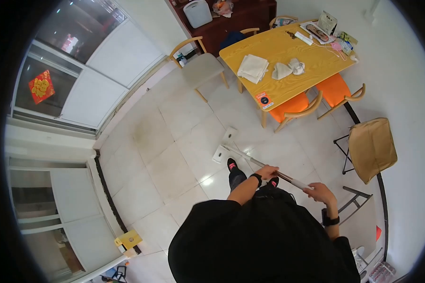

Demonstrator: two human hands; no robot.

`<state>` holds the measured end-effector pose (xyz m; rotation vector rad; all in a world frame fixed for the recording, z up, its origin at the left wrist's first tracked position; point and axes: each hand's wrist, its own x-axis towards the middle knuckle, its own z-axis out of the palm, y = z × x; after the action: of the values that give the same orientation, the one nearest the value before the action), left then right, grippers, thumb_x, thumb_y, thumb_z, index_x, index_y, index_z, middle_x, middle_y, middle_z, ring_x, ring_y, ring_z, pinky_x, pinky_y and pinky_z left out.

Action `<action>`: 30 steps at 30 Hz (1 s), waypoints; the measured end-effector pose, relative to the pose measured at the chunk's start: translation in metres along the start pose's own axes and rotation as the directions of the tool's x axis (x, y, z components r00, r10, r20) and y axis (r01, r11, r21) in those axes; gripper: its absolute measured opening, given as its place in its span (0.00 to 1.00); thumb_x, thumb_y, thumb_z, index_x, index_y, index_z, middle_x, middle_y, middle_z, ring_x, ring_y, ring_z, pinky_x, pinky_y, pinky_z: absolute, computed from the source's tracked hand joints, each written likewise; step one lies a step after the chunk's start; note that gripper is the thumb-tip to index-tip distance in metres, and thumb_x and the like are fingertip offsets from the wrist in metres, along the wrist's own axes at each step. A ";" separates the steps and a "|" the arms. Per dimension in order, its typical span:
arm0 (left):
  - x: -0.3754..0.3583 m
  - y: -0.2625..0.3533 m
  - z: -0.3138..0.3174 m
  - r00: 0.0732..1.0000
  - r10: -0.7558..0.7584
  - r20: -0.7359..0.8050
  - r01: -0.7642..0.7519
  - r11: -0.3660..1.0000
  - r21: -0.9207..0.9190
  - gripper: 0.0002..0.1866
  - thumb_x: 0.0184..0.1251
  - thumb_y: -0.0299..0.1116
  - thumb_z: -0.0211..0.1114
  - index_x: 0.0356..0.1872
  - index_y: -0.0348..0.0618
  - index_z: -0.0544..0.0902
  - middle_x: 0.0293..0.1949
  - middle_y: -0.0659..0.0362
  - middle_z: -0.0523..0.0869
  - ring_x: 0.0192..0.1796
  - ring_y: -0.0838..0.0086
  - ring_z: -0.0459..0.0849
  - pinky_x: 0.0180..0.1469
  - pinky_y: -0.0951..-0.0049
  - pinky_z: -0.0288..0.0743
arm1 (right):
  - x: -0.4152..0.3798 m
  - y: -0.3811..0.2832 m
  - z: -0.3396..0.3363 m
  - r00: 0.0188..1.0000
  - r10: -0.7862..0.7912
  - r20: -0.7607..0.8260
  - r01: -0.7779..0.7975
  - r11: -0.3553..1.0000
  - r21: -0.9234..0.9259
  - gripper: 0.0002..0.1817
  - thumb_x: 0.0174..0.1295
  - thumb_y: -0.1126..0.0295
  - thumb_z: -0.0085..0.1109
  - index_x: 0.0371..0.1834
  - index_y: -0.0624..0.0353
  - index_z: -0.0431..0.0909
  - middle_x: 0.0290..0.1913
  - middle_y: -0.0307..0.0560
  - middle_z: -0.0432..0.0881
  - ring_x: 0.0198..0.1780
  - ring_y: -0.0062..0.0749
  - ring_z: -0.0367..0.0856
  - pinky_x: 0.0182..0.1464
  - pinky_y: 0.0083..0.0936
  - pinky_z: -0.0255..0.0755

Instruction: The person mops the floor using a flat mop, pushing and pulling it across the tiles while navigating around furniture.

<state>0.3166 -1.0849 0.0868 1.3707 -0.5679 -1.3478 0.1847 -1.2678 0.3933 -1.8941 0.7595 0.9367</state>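
My left hand (267, 172) is closed around the middle of a long pole (284, 177). Near the pole's upper end, my right hand (319, 193) is wrapped round it too. The pole slants down and to the left to a flat white mop head (225, 145), which lies on the tiled floor just beyond my shoes. Both wrists carry dark bands.
Ahead stands a yellow wooden table (241, 47) with folded cloths (253, 68). Orange chairs (333, 89) are at its near side, a grey chair (203, 70) at its left. A tan folding chair (373, 148) stands right. A yellow box (128, 240) sits by the left wall.
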 end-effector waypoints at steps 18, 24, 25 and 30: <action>-0.050 0.007 -0.047 0.841 -0.507 -0.188 0.291 0.717 -0.634 0.07 0.49 0.26 0.60 0.25 0.31 0.73 0.24 0.55 0.76 0.27 0.69 0.79 0.31 0.71 0.78 | 0.042 -0.009 0.082 0.995 -0.079 -0.064 0.072 0.991 -0.111 0.25 0.52 0.48 0.50 0.20 0.63 0.78 0.13 0.45 0.74 0.18 0.28 0.72 0.24 0.26 0.66; -0.059 0.002 -0.127 0.879 -0.416 -0.233 0.179 0.741 -0.647 0.09 0.52 0.28 0.58 0.28 0.31 0.72 0.26 0.55 0.76 0.30 0.69 0.78 0.36 0.72 0.77 | 0.080 -0.102 0.069 0.985 -0.165 -0.053 0.141 0.942 -0.304 0.26 0.53 0.49 0.50 0.20 0.65 0.77 0.14 0.47 0.74 0.18 0.32 0.73 0.25 0.28 0.67; -0.061 -0.001 -0.142 0.883 -0.388 -0.266 0.139 0.755 -0.641 0.09 0.51 0.28 0.58 0.28 0.30 0.72 0.26 0.54 0.76 0.29 0.69 0.78 0.33 0.73 0.77 | 0.088 -0.115 0.069 0.986 -0.153 -0.061 0.128 0.944 -0.304 0.26 0.53 0.49 0.50 0.20 0.65 0.77 0.14 0.47 0.74 0.18 0.32 0.73 0.25 0.28 0.67; -0.082 -0.009 -0.210 0.760 -0.516 -0.396 0.077 0.676 -0.733 0.09 0.50 0.27 0.57 0.26 0.29 0.72 0.26 0.52 0.77 0.28 0.68 0.78 0.30 0.74 0.76 | 0.132 -0.176 0.092 0.961 -0.277 -0.008 0.253 0.889 -0.382 0.27 0.54 0.49 0.47 0.22 0.68 0.76 0.19 0.57 0.75 0.24 0.45 0.74 0.29 0.33 0.68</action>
<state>0.4847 -0.9363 0.0650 1.1671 0.5923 -1.1258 0.3658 -1.1271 0.3269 -2.3036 0.3517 0.8976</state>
